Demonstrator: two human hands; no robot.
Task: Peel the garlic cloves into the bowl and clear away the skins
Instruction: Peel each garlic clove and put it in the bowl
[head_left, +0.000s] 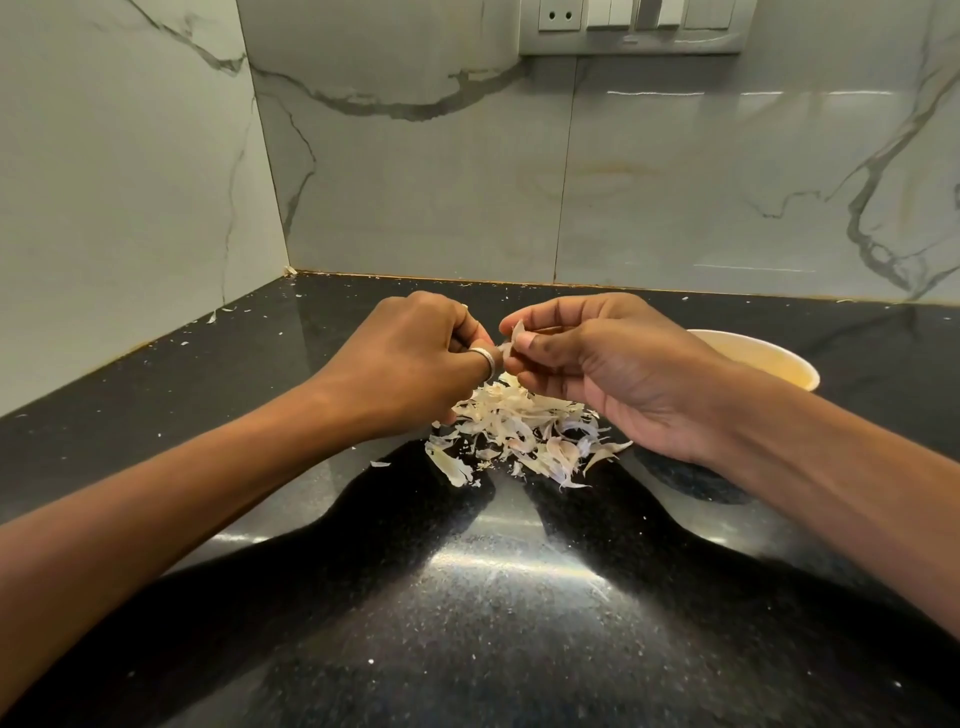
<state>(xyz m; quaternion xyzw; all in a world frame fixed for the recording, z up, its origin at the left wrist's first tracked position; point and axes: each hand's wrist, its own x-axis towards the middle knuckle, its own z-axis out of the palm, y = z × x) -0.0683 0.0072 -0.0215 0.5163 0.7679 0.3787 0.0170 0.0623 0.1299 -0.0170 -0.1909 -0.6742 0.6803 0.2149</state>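
Step in hand: peeling, mid-clove. The left hand (415, 358), fingers curled, pinches a garlic clove (503, 349), mostly hidden at the fingertips; the right hand (587, 364) pinches a thin pale flake of skin (518, 331) under its thumb. Both hover over the pile of skins (519, 431): papery, curled, cream tinged purple, loose on the glossy black speckled counter (467, 597). The cream bowl (779, 358) stands right of the pile, behind the right wrist; contents not visible. Next, by my judgement: strip the flake free, drop it, carry the bare clove to the bowl; gathering the skins comes last
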